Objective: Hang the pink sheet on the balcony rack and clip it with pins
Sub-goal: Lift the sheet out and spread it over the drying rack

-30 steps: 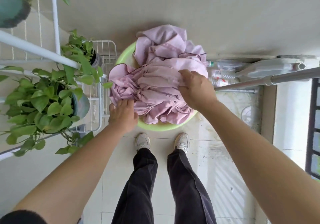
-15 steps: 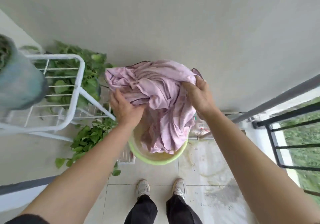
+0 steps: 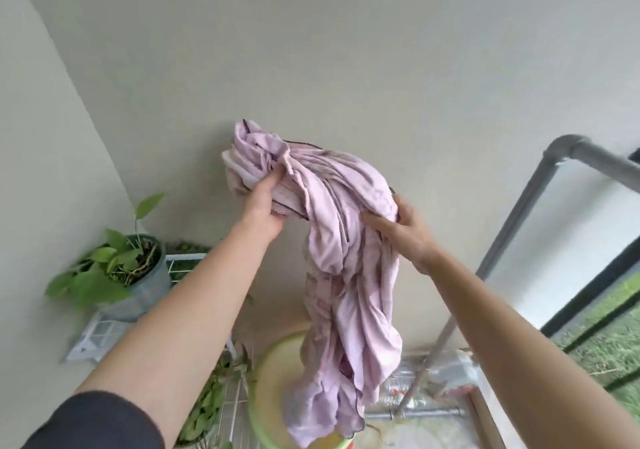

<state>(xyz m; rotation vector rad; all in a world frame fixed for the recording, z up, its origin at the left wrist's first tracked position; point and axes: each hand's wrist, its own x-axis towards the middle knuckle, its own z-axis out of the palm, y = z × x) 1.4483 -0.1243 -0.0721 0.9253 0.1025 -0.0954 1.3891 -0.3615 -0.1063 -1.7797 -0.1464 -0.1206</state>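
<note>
Bunched pink sheet (image 3: 346,240) clenched by left hand (image 3: 261,209) and right hand (image 3: 403,233), dangling above green basin (image 3: 266,389) beside grey rack (image 3: 519,213).

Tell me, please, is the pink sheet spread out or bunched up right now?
Bunched up: the pink sheet hangs in twisted folds from the left hand and right hand, above the green basin.

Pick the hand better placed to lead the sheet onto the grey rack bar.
Right. The right hand grips the pink sheet on the side nearer the grey rack bar, at upper right. The left hand holds the bunched end, farther from the bar, over the green basin.
</note>
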